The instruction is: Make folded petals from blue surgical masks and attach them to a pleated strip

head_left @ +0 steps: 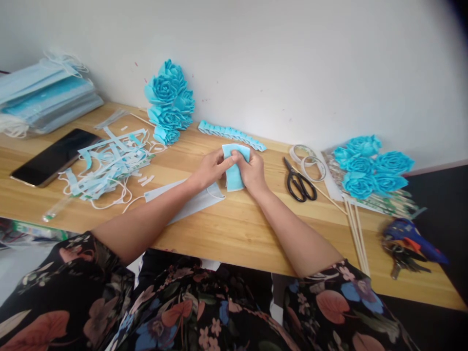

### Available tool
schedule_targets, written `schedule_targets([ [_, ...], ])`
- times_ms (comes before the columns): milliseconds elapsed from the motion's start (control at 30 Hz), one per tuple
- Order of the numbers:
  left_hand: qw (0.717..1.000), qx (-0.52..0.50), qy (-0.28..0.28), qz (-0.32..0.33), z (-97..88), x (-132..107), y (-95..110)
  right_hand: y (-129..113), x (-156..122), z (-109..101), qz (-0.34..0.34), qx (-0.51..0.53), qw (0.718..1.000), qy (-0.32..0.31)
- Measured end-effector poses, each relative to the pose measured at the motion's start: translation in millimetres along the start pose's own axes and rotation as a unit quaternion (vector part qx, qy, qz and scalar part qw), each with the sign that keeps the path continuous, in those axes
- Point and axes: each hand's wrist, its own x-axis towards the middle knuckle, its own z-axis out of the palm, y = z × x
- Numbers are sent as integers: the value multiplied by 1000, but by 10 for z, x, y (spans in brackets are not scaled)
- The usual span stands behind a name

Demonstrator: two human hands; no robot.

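Note:
Between my two hands, above the middle of the table, is a folded piece of light blue mask fabric (234,178). My left hand (214,168) pinches its left side, thumb on the front. My right hand (252,168) grips its right side, thumb also on the front; the fingers behind are hidden. Under my left forearm lies a flat face mask (199,202), partly covered. Just beyond my hands, a row of folded blue pieces (232,131) rests near the wall. Black-handled scissors (300,185) lie to the right of my right hand.
Left are a stack of masks (47,95), a phone (54,156) and a heap of cut strips and ear loops (113,165). Blue fabric roses stand at the back (170,102) and right (373,165). Tape rolls (312,165), thin sticks (354,234) and keys (404,256) lie right.

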Motion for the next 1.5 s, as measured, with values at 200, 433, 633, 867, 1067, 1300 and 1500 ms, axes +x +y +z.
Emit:
schedule_targets([
  [200, 999, 31, 20, 29, -2, -1, -14, -23, -16, -5, -28, -13, 996, -80],
  [433, 997, -50, 63, 15, -2, 2, -30, -34, -35, 12, -20, -50, 994, -97],
  [633, 994, -44, 97, 10, -7, 17, -43, -35, -39, 26, -18, -52, 994, -94],
  [867, 991, -39, 124, 26, -24, 27, -54, -52, -38, 24, 1, -52, 995, -88],
  [1067, 991, -15, 131, 32, -19, 18, -34, -48, -39, 23, 22, -63, 994, -91],
  [1300, 989, -25, 140, 36, -19, 27, -59, -47, -37, 33, 18, -55, 995, -82],
  [1500, 992, -46, 106, 49, -7, 52, -113, -62, -38, 18, -8, -41, 999, -5],
])
